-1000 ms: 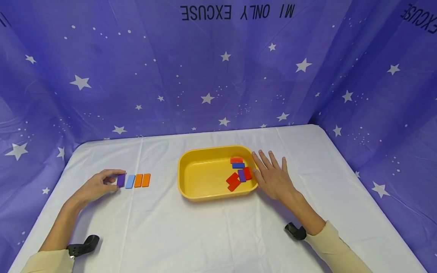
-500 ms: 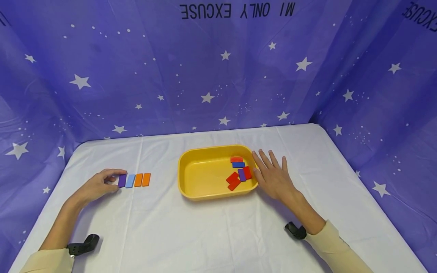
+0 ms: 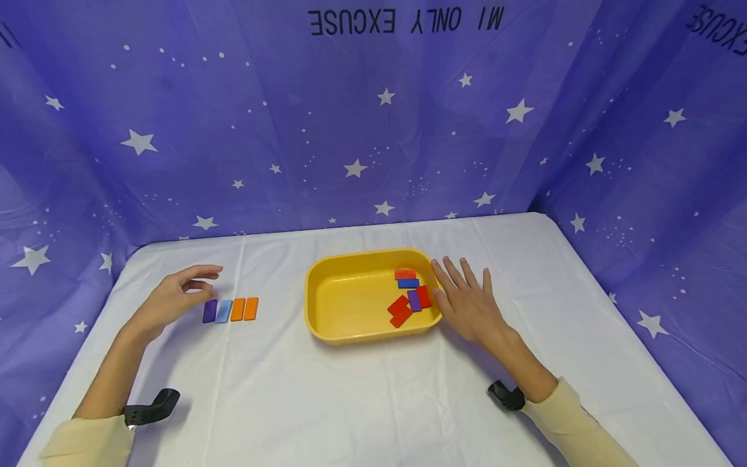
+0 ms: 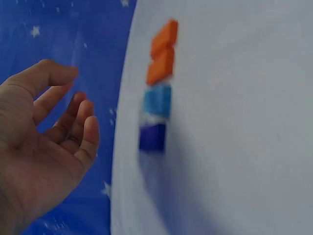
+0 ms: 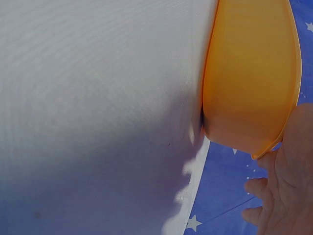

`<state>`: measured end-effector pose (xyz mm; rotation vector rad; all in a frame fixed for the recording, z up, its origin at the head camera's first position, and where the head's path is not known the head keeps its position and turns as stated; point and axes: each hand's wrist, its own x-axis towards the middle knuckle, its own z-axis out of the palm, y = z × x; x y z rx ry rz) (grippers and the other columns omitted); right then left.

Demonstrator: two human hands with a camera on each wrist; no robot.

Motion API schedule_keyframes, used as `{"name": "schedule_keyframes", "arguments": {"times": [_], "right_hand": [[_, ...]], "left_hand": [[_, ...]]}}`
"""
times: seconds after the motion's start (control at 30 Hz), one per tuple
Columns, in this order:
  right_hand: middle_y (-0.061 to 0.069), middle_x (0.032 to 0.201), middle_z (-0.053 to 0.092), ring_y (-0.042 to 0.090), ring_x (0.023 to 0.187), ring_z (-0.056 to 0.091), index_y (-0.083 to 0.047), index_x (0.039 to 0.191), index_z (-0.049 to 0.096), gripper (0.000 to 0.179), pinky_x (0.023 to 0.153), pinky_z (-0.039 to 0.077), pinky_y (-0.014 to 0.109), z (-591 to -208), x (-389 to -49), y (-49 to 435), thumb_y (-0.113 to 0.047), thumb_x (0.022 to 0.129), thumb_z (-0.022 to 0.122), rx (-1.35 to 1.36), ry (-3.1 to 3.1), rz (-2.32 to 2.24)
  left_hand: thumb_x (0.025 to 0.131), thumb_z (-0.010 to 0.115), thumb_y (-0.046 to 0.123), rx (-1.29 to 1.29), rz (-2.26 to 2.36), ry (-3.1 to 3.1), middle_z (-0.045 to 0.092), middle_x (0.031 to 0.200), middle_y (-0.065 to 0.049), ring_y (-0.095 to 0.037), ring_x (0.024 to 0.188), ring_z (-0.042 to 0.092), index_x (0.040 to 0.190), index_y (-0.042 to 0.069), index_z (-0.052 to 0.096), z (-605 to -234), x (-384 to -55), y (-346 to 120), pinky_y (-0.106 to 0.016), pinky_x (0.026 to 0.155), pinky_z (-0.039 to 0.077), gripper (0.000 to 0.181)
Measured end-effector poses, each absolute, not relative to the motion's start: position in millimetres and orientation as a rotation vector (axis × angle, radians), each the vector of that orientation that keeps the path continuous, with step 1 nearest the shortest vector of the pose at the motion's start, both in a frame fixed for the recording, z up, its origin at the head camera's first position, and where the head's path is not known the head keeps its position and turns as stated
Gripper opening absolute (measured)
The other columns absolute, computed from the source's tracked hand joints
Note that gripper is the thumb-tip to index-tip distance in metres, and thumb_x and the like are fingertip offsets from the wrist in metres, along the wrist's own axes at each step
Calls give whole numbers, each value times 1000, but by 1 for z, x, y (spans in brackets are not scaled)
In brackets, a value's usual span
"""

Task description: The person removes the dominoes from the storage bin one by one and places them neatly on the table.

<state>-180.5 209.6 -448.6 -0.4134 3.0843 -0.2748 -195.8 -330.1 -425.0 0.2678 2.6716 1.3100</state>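
My left hand (image 3: pixel 174 296) hovers just above a purple domino-like block (image 3: pixel 210 311), its fingers loosely bent around nothing. To the right of that block stand a light blue block (image 3: pixel 224 311) and two orange blocks (image 3: pixel 237 309), forming a short row. In the left wrist view the palm (image 4: pixel 46 161) shows empty beside the blurred row. My right hand (image 3: pixel 469 305) has its fingers spread and rests against the right rim of a yellow tub (image 3: pixel 338 337). Inside the tub's right end lie several red blocks (image 3: pixel 400 316), a blue block (image 3: pixel 408 283) and a purple block (image 3: pixel 414 300).
A white cloth (image 3: pixel 327 402) covers the table. Behind and on both sides hangs a purple-blue curtain (image 3: pixel 327 117) with white stars and printed lettering. Each wrist wears a black strap device (image 3: pixel 153 408).
My left hand has released the purple block beside the light blue one, after sliding it slightly right, and lifted up and away. The right hand stays at the tub.
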Motion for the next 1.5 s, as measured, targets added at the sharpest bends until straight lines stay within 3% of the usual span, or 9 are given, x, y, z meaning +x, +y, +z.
{"name": "schedule_keyframes", "arguments": {"times": [0.1, 0.33, 0.53, 0.73, 0.93, 1.23, 1.5], "right_hand": [[13, 164, 18, 41, 149, 6, -17, 161, 18, 62, 110, -2, 70, -449, -180, 210, -42, 107, 33, -419, 3087, -258], [13, 164, 18, 41, 149, 6, -18, 161, 18, 62, 111, -3, 69, -449, -180, 209, -42, 106, 34, -414, 3085, -267], [13, 164, 18, 41, 149, 6, -17, 161, 18, 62, 110, -2, 70, -450, -181, 209, -41, 106, 35, -412, 3091, -264], [13, 164, 19, 41, 149, 6, -18, 161, 18, 62, 110, -2, 70, -451, -181, 210, -41, 106, 35, -411, 3094, -268], [13, 164, 17, 42, 149, 6, -17, 161, 17, 63, 110, -5, 70, -451, -181, 210, -40, 106, 36, -405, 3086, -279], [13, 164, 18, 42, 149, 6, -17, 161, 18, 63, 110, -3, 70, -452, -181, 211, -40, 106, 38, -413, 3088, -290], [13, 164, 17, 41, 149, 5, -18, 161, 17, 63, 110, -7, 69, -452, -182, 211, -40, 106, 38, -410, 3081, -300]], "left_hand": [[98, 64, 13, 370, 1393, 2630, 59, 126, 3, -6, 102, 60, 140, -2, 51, -415, -197, -308, -19, 80, 50, 47], [96, 67, 10, 507, 1480, 2464, 60, 125, -22, -25, 108, 63, 137, 1, 56, -402, -201, -252, -25, 84, 53, 44], [93, 68, 4, 557, 1641, 2253, 60, 125, -23, -39, 112, 59, 137, -3, 54, -398, -201, -202, -29, 89, 53, 47], [93, 68, 4, 576, 1703, 2133, 61, 123, -18, -35, 112, 61, 136, -7, 53, -399, -201, -156, -30, 89, 53, 47], [93, 65, -1, 619, 1653, 2090, 59, 124, -27, -46, 114, 58, 134, -4, 56, -416, -209, -120, -30, 89, 53, 42], [93, 64, -5, 725, 1538, 2092, 60, 121, -29, -36, 107, 64, 132, -11, 54, -434, -214, -77, -30, 87, 54, 41], [90, 71, 1, 586, 1362, 2181, 66, 117, -14, -22, 103, 66, 130, -2, 61, -443, -221, -55, -31, 91, 52, 40]]}}
